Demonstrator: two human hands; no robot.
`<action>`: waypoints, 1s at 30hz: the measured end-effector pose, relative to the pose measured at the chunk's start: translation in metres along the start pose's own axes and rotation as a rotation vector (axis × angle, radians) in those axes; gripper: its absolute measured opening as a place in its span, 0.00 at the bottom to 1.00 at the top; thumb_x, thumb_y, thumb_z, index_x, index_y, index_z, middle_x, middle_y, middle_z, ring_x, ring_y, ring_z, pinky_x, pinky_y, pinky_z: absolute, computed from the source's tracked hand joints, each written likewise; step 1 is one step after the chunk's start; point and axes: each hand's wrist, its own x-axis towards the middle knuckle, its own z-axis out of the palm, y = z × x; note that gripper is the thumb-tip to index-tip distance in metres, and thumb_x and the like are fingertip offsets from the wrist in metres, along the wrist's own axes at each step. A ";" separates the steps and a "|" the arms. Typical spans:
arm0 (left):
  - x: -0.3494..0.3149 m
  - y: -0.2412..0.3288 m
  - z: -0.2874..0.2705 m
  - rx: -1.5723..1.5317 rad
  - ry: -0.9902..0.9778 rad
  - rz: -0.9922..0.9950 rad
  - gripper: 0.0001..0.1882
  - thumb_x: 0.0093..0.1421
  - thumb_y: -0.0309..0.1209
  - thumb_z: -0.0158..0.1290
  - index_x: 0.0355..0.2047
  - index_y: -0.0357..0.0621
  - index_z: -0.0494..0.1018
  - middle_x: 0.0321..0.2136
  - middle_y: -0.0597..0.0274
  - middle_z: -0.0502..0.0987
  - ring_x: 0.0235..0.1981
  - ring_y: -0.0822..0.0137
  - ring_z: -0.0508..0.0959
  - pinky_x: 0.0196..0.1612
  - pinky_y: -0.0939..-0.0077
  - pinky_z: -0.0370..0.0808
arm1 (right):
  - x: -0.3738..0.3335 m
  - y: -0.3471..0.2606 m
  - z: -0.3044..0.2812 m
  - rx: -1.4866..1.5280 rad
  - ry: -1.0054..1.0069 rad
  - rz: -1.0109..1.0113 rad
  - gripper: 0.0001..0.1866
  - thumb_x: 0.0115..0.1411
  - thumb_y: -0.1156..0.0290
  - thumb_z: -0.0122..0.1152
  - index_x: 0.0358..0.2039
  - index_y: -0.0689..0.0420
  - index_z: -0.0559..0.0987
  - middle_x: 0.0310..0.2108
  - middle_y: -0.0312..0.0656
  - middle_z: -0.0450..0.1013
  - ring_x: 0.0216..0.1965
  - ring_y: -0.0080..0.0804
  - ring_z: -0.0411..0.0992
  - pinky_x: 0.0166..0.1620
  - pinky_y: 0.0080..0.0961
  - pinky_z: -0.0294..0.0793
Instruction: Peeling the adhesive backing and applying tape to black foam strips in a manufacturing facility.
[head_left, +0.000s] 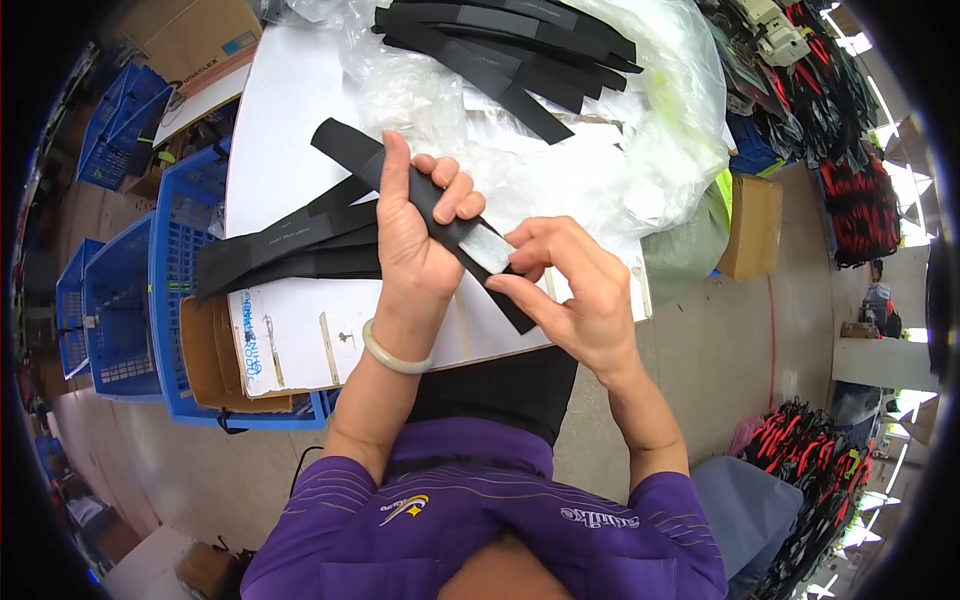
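A black fabric strip slants across the white table in front of me, raised in both hands. My left hand is wrapped round its middle, thumb pointing up. At the strip's lower part, the fingertips of my right hand pinch the edge of a pale grey, shiny rectangular piece lying on or in the strip. Whether that piece is a patch or an insert I cannot tell. More black strips lie in a loose stack just left of my left hand.
A larger pile of black strips rests on crumpled clear plastic at the table's far side. Blue plastic crates and an open cardboard box stand at the left edge. Another cardboard box stands right.
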 end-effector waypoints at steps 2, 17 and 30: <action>-0.001 0.001 0.005 -0.049 -0.005 -0.014 0.20 0.58 0.50 0.58 0.23 0.50 0.66 0.19 0.69 0.63 0.13 0.77 0.60 0.19 0.81 0.62 | -0.005 0.007 0.004 -0.041 0.026 -0.041 0.09 0.47 0.82 0.68 0.27 0.64 0.74 0.29 0.44 0.73 0.22 0.31 0.72 0.24 0.26 0.72; -0.004 0.003 0.004 -0.059 -0.024 -0.020 0.20 0.59 0.50 0.57 0.23 0.50 0.66 0.19 0.69 0.63 0.13 0.77 0.61 0.18 0.82 0.64 | -0.009 0.021 0.032 -0.163 0.165 -0.132 0.14 0.46 0.75 0.71 0.36 0.55 0.83 0.26 0.37 0.67 0.23 0.27 0.65 0.23 0.22 0.66; -0.020 -0.009 0.007 0.192 -0.235 0.166 0.16 0.67 0.40 0.48 0.26 0.45 0.62 0.19 0.66 0.62 0.12 0.74 0.62 0.17 0.75 0.66 | -0.024 0.025 0.024 -0.108 0.137 -0.160 0.14 0.46 0.76 0.71 0.36 0.58 0.83 0.27 0.39 0.68 0.26 0.29 0.68 0.27 0.22 0.69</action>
